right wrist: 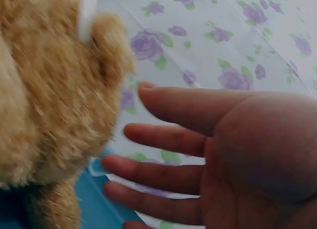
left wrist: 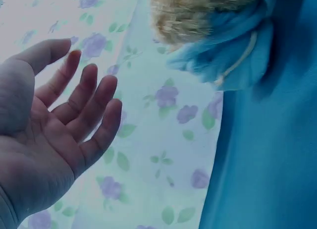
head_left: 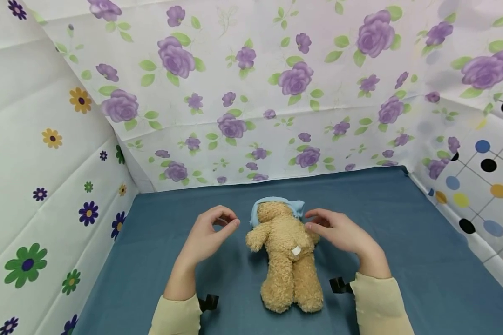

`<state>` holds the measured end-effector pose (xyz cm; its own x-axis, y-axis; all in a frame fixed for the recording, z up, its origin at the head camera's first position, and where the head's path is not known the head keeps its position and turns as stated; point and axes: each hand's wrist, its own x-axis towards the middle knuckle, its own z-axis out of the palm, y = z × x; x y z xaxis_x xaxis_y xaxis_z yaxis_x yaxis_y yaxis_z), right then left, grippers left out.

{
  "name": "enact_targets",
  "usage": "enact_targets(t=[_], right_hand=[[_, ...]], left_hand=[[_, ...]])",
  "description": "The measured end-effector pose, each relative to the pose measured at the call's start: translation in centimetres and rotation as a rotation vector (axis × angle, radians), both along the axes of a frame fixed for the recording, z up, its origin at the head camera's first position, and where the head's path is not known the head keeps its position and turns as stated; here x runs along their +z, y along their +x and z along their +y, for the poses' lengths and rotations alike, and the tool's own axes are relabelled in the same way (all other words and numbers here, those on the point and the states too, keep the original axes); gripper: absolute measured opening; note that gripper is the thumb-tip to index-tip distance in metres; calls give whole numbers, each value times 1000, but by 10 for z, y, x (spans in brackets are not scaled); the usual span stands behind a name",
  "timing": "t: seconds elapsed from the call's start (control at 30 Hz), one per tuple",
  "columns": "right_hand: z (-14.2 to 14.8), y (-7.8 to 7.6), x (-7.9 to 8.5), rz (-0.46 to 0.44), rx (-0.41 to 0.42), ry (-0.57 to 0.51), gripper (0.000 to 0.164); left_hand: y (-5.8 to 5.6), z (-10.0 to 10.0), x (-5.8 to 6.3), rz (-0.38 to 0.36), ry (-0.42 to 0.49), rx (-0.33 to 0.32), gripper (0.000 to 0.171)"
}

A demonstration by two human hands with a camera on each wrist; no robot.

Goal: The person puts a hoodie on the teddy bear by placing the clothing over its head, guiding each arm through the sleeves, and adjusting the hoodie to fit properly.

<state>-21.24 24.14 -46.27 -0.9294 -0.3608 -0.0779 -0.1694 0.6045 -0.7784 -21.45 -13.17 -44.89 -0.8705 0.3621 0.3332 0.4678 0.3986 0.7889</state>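
Observation:
A tan plush teddy bear (head_left: 286,251) lies on the blue cloth, back up, with a small tail and a white tag (head_left: 296,251) showing. On its head is a light blue cap (head_left: 298,207), its trim visible in the left wrist view. My left hand (head_left: 211,232) hovers to the left of the bear, apart from it, fingers loosely bent and holding nothing. Close to the bear's right side is my right hand (head_left: 339,230), its fingertips beside the arm and cap. The right wrist view shows its fingers extended, with a gap between thumb and bear.
A blue cloth (head_left: 163,279) covers the table. White sheets with purple roses (head_left: 230,125) stand behind it, with a flower-patterned sheet (head_left: 58,177) on the left and a dotted one (head_left: 482,186) on the right. Black camera mounts (head_left: 209,302) stick out from both wrists.

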Motion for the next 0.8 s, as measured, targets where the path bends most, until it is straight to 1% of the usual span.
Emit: enact_targets(t=[0.13, 0.2, 0.27, 0.33, 0.4, 0.47, 0.53, 0.6, 0.63, 0.73, 0.8], right_hand=[[-14, -6, -7, 93, -61, -35, 41], [-26, -9, -12, 147, -108, -41, 38], [-39, -12, -19, 198, -154, -52, 39], [-52, -15, -24, 227, -191, -74, 42], [-63, -16, -28, 229, -214, -94, 47], [-72, -15, -31, 209, -219, -101, 50], [-78, -13, -32, 184, -226, -94, 53], [-83, -12, -32, 174, -226, -76, 54], [-85, -10, -32, 175, -226, -73, 52], [-91, -7, -33, 189, -221, -57, 44], [-94, -6, -34, 206, -212, -43, 40]], left_hand=[[-4, 15, -5, -14, 7, 51, 6], [-7, 26, -7, -23, 16, 91, 9], [-13, 36, -11, -42, 11, 148, 15], [-18, 43, -16, -90, -4, 202, 28], [-24, 47, -22, -160, -26, 237, 43], [-28, 50, -28, -234, -63, 249, 55], [-31, 53, -34, -276, -98, 245, 60], [-32, 57, -39, -287, -129, 238, 60], [-33, 58, -41, -279, -142, 238, 58], [-31, 64, -45, -243, -158, 259, 49], [-30, 67, -47, -208, -158, 272, 39]])
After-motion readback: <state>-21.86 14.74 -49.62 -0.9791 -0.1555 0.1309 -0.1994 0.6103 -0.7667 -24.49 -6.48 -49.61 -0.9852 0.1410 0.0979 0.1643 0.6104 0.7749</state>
